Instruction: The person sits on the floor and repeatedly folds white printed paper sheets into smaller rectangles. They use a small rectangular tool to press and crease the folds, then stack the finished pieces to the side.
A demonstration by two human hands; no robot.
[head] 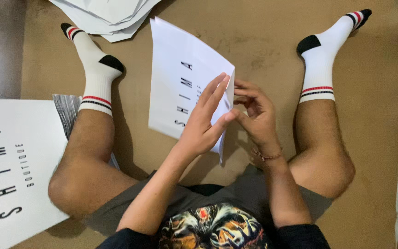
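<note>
Both hands, left hand [203, 124] & right hand [254, 117], pinch white printed sheet [180, 83].

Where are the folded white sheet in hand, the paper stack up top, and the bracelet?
folded white sheet [176, 87], head view, its printed face.
paper stack [111, 16], head view, top sheets.
bracelet [267, 157], head view, on the right wrist.

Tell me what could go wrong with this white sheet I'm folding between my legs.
The white sheet is held in the air, pinched only at its right edge by the left hand and right hand, so the crease may run crooked. Its free far end could sag or bend. The loose paper pile by the foot could get kicked.
</note>
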